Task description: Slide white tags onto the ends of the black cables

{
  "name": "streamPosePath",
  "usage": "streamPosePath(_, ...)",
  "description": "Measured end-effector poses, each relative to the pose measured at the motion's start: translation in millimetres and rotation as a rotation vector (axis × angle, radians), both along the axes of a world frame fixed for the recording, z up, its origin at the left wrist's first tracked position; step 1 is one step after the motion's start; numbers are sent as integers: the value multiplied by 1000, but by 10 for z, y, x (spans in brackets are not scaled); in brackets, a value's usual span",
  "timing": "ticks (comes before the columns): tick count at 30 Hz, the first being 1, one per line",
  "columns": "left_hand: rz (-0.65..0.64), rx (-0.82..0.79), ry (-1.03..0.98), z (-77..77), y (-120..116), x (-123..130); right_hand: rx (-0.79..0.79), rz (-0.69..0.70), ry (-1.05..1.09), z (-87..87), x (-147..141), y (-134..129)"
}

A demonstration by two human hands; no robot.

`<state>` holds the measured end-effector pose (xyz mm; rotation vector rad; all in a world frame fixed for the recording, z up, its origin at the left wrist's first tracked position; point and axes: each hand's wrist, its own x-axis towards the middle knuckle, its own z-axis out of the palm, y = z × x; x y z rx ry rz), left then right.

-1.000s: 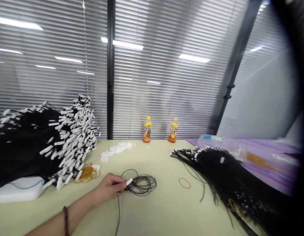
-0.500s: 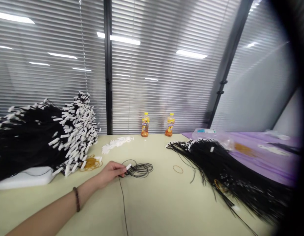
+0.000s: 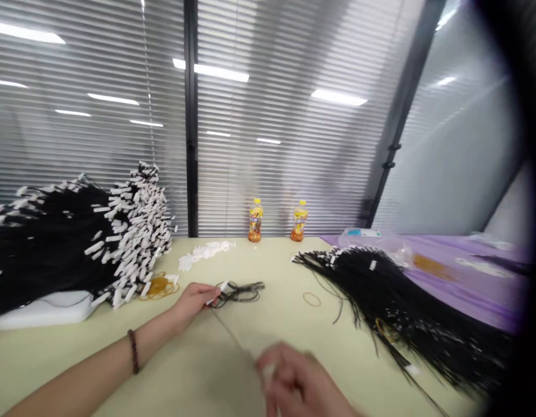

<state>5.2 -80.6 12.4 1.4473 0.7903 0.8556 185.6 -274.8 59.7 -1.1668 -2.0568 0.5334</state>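
My left hand [image 3: 196, 302] pinches a coiled black cable [image 3: 242, 293] near a white tag or connector [image 3: 223, 286], with its loops sticking out to the right of the fingers. A single strand runs down from it toward my right hand [image 3: 296, 379], whose curled fingers are at the strand's lower end; motion blurs them. Left of the left hand is a pile of yellow-brown rubber bands [image 3: 158, 286]. One loose rubber band [image 3: 312, 299] lies on the table to the right of the coil.
A large heap of black cables with white ends [image 3: 138, 226] stands on the left beside a white box [image 3: 46, 311]. Another black cable bundle [image 3: 407, 307] spreads over the right side. Two drink bottles [image 3: 256, 221] and white pieces [image 3: 205, 253] are at the back of the table [image 3: 164, 376].
My right hand has come in from the bottom and the cable strand now slants toward it. The left hand has barely moved; the coil in it has tilted and looks flatter.
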Motion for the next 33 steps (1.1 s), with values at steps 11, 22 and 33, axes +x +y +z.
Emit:
streamPosePath(11,44,-158,-157,-26,3,6,158,-391,-67,-330,-190,1125)
streamPosePath(22,-5,-140,-145,-11,-39,-4,177,-376,-89,-339,-235,1064)
streamPosePath(33,-39,-123,-120,-24,-19,-14,180,-374,-118,-355,-224,1094)
